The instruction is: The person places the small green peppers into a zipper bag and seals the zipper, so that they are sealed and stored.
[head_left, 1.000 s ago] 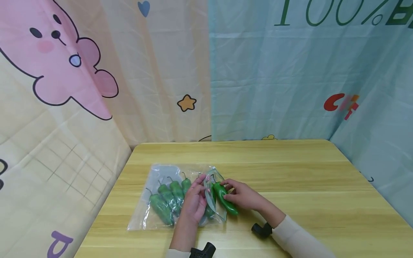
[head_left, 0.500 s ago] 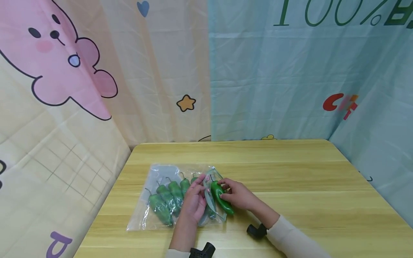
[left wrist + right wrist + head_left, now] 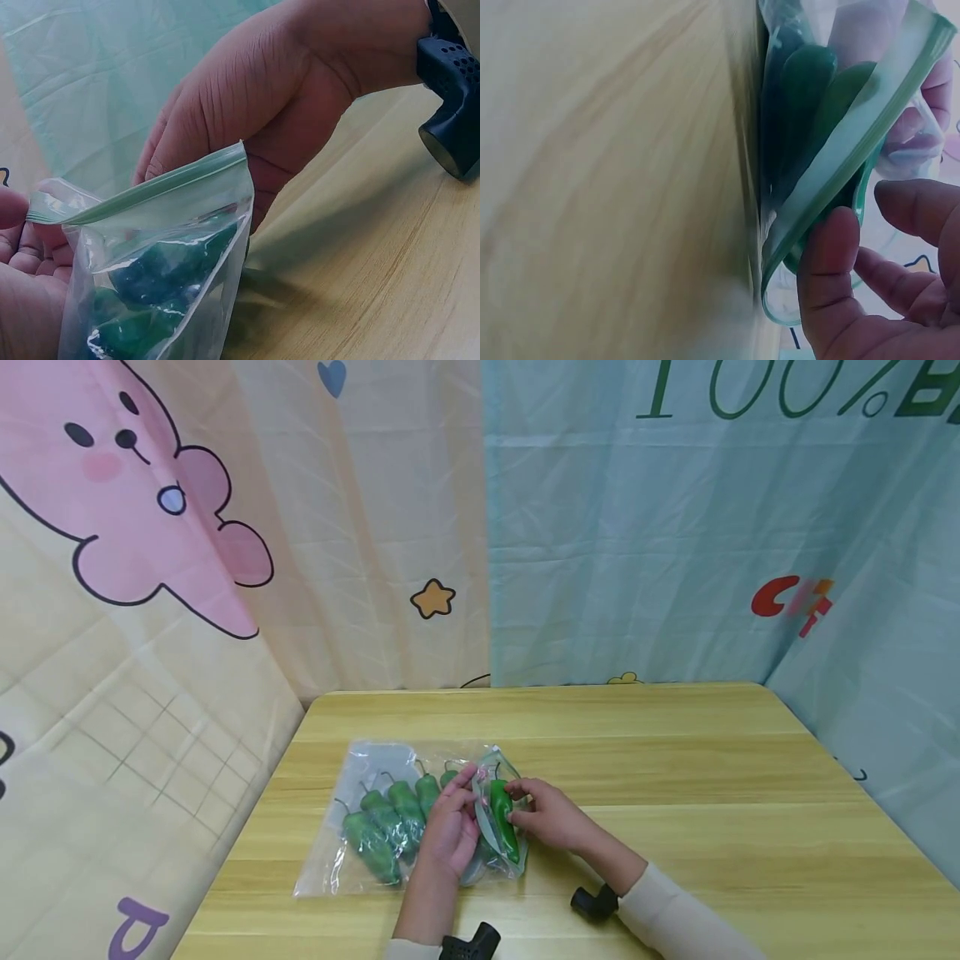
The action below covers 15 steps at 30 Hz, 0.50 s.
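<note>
A clear zip bag [image 3: 322, 864] lies on the table with several green peppers [image 3: 372, 845] side by side in it. My left hand [image 3: 448, 833] holds the bag by its mouth; in the left wrist view its thumb lies over the green zip strip [image 3: 150, 186]. At the gaping mouth, my right hand [image 3: 557, 815] grips one more green pepper [image 3: 501, 828] by its side, stem pointing away. Most of this pepper is within the mouth. From the right wrist, the zip strip [image 3: 855, 154] crosses in front of it, and more peppers [image 3: 808, 90] show through the plastic.
A wooden table [image 3: 712, 827] carries the bag. Patterned cloths hang behind it and at both sides, cream [image 3: 375, 527] on the left and light blue [image 3: 637, 543] on the right. Each wrist wears a black camera mount [image 3: 595, 903].
My right hand has moved left, bringing the green pepper from beside the bag's mouth into it. The left hand keeps its place; the bagged peppers have shifted slightly left.
</note>
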Motion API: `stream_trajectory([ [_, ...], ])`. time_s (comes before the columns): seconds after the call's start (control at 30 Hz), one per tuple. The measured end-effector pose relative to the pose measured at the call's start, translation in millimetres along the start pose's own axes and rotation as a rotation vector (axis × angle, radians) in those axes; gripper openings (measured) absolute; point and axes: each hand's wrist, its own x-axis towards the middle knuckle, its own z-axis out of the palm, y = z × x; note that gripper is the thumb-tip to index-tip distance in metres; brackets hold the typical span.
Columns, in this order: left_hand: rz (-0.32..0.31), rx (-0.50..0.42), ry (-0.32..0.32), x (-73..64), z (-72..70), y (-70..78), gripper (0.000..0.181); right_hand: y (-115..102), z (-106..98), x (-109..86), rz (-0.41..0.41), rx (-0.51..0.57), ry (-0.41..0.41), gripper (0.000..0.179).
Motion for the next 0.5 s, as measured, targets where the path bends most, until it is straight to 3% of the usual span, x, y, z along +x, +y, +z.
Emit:
stream_trajectory([
  [0.5,0.006,0.001,0.002,0.6,-0.8,0.6,0.050,-5.8,1.0,-3.1,0.070,0.289,-0.044,0.060],
])
